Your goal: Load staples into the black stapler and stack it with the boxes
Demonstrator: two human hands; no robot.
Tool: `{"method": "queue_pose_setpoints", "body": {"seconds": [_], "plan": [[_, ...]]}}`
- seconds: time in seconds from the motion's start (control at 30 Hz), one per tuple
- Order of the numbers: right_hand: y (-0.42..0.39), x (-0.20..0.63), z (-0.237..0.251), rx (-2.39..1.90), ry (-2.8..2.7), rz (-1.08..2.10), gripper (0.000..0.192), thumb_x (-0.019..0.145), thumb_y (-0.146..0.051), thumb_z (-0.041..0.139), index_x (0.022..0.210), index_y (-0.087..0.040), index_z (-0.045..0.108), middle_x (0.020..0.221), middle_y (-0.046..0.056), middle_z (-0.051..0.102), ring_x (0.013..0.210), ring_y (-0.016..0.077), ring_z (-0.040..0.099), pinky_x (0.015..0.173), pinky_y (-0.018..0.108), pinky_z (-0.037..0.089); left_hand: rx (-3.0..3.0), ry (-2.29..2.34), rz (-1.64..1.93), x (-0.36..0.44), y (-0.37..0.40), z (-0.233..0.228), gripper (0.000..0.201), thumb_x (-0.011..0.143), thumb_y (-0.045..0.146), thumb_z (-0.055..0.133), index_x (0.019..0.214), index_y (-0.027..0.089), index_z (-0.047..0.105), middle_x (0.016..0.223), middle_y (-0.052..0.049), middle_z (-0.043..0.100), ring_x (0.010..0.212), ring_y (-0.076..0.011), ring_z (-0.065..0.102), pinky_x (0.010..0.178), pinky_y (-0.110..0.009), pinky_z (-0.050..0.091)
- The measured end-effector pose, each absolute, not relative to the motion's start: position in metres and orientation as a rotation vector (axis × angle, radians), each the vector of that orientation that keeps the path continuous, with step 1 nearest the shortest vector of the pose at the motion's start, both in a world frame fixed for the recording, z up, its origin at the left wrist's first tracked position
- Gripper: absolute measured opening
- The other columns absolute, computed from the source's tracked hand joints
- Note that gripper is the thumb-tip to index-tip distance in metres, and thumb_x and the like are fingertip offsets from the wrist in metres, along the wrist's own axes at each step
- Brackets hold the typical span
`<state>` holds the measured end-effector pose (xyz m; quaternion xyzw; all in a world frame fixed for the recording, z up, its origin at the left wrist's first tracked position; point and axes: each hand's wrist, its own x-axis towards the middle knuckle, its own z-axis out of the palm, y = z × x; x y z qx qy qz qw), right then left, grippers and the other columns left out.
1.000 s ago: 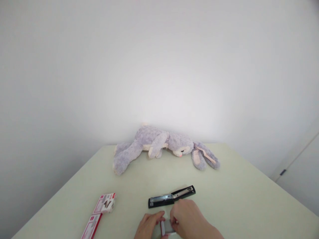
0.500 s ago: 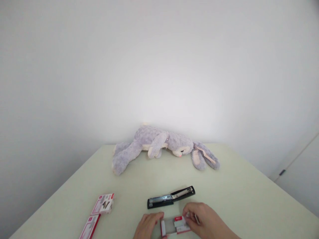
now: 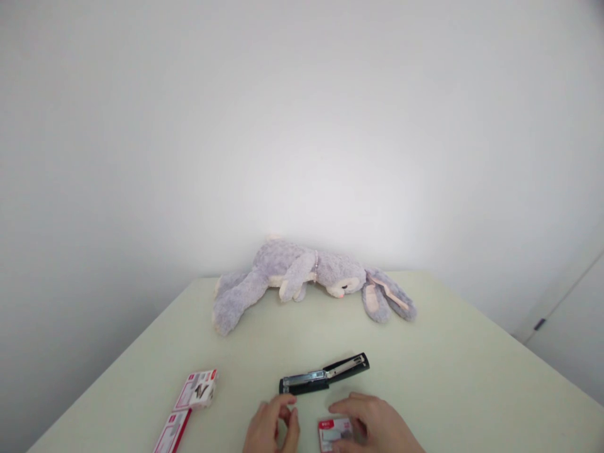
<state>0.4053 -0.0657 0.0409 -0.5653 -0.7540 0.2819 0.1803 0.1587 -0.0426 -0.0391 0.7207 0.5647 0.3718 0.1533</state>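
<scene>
We see both hands low at six o'clock on the pale green surface (image 3: 453, 377). Our right hand (image 3: 372, 425) lies curled over a small red-and-white staple box (image 3: 334, 434), with the fingers draped across its far edge and the thumb side near it; the hand looks partly closed around the box, which rests on the surface. Our left hand (image 3: 271, 428) sits just beside it at nine o'clock, fingertips pinched together as though they grip something very small. What lies between them is too small to make out, so we cannot tell whether anything is in that pinch.

Just past both hands, at twelve o'clock, the black stapler (image 3: 324, 375) lies swung open flat, its metal channel facing up and apart from the fingers. Further out at eight o'clock two more staple boxes (image 3: 186, 406) lie near the surface's left edge, one behind the other. At the far edge, against the wall, a grey plush rabbit (image 3: 306, 277) lies on its side.

We judge the step in hand to be getting staples out of the box for the open stapler. The next move would call for a fine pinch on a thin strip, keeping it straight and lining it up with the narrow channel at twelve o'clock.
</scene>
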Motion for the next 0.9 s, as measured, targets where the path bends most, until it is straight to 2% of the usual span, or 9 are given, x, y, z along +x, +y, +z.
{"method": "queue_pose_setpoints", "body": {"seconds": [0.1,0.17,0.27,0.43,0.67,0.8,0.9], "plan": [[-0.063,0.393,0.04,-1.625,-2.132,0.759,0.028,0.072,-0.022,0.077,0.096,-0.036,0.08,0.084,-0.004,0.07,0.071,0.0135,0.062,0.063,0.022,0.034,2.069,1.738,1.024,0.136,-0.024,-0.011,0.045,0.087,0.044,0.065,0.129,0.025,0.064,0.115,-0.007,0.071,0.104,-0.0266,0.064,0.092,-0.041,0.05],[-0.059,0.385,0.041,-1.62,-2.179,0.734,0.024,0.072,-0.017,0.073,0.089,-0.033,0.08,0.08,-0.004,0.07,0.07,0.013,0.061,0.062,0.022,0.033,2.11,1.706,0.862,0.131,-0.014,0.004,0.047,0.084,0.043,0.07,0.129,0.031,0.065,0.123,-0.005,0.068,0.115,-0.0287,0.06,0.097,-0.044,0.046],[-0.053,0.376,0.046,-1.573,-2.2,0.676,0.018,0.078,-0.017,0.069,0.088,-0.03,0.078,0.079,-0.004,0.069,0.07,0.0124,0.06,0.063,0.021,0.034,2.169,1.564,0.655,0.136,-0.015,0.012,0.029,0.087,0.042,0.069,0.115,0.037,0.072,0.119,-0.001,0.069,0.114,-0.026,0.06,0.096,-0.041,0.044],[-0.042,0.37,0.049,-1.496,-2.182,0.608,0.015,0.09,-0.02,0.064,0.093,-0.03,0.075,0.082,-0.004,0.066,0.074,0.011,0.06,0.067,0.02,0.034,2.167,1.538,0.532,0.145,-0.037,0.001,0.034,0.086,0.049,0.07,0.118,0.039,0.071,0.12,-0.001,0.07,0.113,-0.0273,0.061,0.096,-0.042,0.043],[-0.037,0.359,0.049,-1.472,-2.298,0.63,0.013,0.088,-0.023,0.066,0.092,-0.031,0.077,0.079,-0.005,0.065,0.071,0.0118,0.058,0.065,0.022,0.032,2.207,1.566,0.602,0.145,-0.041,-0.011,0.034,0.082,0.048,0.075,0.115,0.039,0.072,0.116,-0.001,0.071,0.11,-0.0266,0.062,0.093,-0.039,0.043],[-0.041,0.363,0.054,-1.615,-2.221,0.616,0.029,0.08,-0.026,0.072,0.109,-0.031,0.073,0.077,-0.004,0.069,0.071,0.0157,0.061,0.065,0.024,0.033,2.219,1.623,0.673,0.149,-0.041,-0.017,0.032,0.078,0.043,0.08,0.11,0.04,0.074,0.111,0.0,0.072,0.106,-0.0264,0.063,0.09,-0.039,0.043],[-0.045,0.369,0.055,-1.776,-2.127,0.548,0.018,0.083,-0.028,0.066,0.1,-0.028,0.071,0.075,-0.002,0.07,0.069,0.0171,0.062,0.063,0.025,0.032,2.209,1.632,0.666,0.148,-0.041,-0.017,0.033,0.077,0.043,0.081,0.109,0.041,0.074,0.111,0.001,0.072,0.106,-0.0265,0.064,0.091,-0.039,0.043]]}}
